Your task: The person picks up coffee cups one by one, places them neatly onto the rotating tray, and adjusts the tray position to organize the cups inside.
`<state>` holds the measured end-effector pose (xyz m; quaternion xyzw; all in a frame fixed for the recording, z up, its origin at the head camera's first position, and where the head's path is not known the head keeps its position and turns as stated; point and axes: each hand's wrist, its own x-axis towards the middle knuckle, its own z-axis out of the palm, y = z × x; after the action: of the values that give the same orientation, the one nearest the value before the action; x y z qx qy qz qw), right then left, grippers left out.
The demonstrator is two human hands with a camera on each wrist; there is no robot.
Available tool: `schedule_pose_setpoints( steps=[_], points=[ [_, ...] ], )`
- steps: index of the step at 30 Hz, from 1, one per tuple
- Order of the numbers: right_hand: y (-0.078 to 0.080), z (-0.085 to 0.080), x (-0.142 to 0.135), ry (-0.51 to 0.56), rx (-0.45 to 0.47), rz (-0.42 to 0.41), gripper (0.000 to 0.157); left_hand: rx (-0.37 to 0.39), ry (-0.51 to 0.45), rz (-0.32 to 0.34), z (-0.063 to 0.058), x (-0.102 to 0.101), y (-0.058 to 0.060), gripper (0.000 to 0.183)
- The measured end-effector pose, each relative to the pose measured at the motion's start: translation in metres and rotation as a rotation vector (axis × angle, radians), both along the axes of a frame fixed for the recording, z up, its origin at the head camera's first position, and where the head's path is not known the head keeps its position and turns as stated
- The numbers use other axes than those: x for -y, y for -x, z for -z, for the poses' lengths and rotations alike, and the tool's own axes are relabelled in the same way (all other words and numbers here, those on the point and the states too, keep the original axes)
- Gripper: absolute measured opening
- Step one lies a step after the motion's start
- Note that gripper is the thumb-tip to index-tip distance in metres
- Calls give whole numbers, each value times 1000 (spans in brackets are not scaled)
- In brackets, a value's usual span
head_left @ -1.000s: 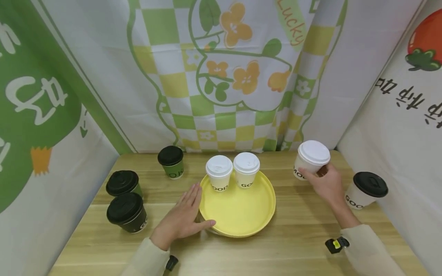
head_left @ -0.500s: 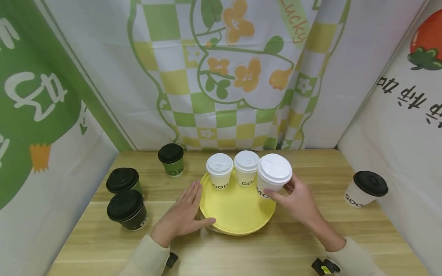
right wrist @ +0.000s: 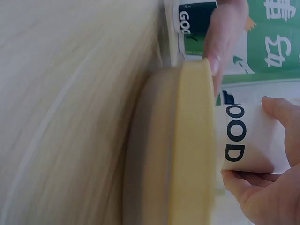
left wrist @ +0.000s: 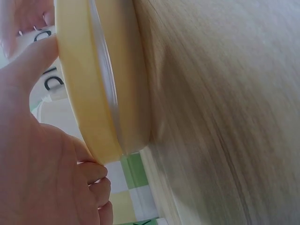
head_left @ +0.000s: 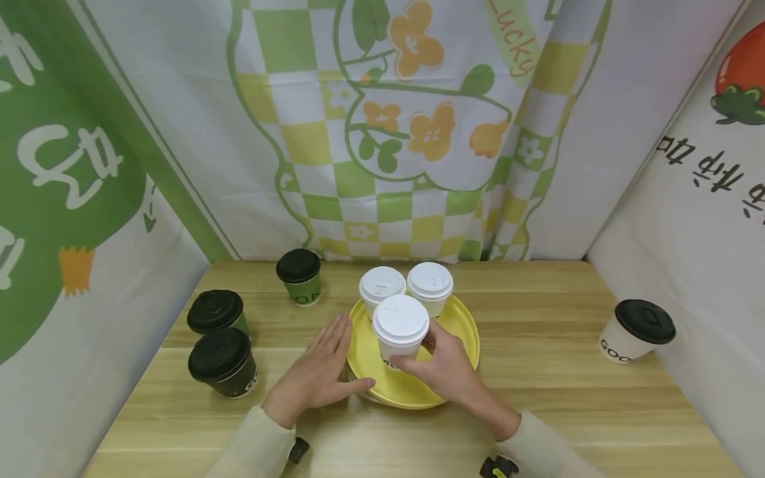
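In the head view, my right hand (head_left: 451,368) grips a white-lidded paper coffee cup (head_left: 402,322) from its right side, over the front-middle of a round yellow tray (head_left: 463,325). The right wrist view shows thumb and fingers round that cup (right wrist: 258,140), its base close to the tray's rim; I cannot tell whether it touches. Two more white-lidded cups, a left one (head_left: 381,281) and a right one (head_left: 430,279), stand side by side at the tray's back. My left hand (head_left: 317,372) lies with straight fingers and spread thumb against the tray's left edge.
On the left of the wooden table (head_left: 538,411) stand a green cup with black lid (head_left: 299,275), another black-lidded green cup (head_left: 216,312) and a black cup (head_left: 224,362). A white cup with black lid (head_left: 636,328) is far right. Curtains (head_left: 394,226) border the back and sides.
My right hand has carried the white-lidded cup leftward from the table's back right to over the tray, in front of the other two. The left hand has stayed at the tray's edge.
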<state>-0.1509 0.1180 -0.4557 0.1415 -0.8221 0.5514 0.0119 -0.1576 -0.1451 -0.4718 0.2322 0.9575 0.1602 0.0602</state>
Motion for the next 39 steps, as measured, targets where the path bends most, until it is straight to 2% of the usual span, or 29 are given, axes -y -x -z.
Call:
schedule_pose_setpoints(
  steps=[7, 17, 27, 39],
  points=[
    [7, 16, 25, -8, 0, -47, 76, -9, -6, 0, 0, 0, 0, 115],
    [10, 29, 39, 15, 2, -91, 79, -17, -42, 8, 2, 0, -1, 115],
    [13, 33, 47, 10, -22, -101, 78, -32, -61, 18, 0, 0, -3, 114],
    [13, 31, 48, -56, -54, -88, 81, -48, -65, 19, 0, -1, -4, 112]
  ],
)
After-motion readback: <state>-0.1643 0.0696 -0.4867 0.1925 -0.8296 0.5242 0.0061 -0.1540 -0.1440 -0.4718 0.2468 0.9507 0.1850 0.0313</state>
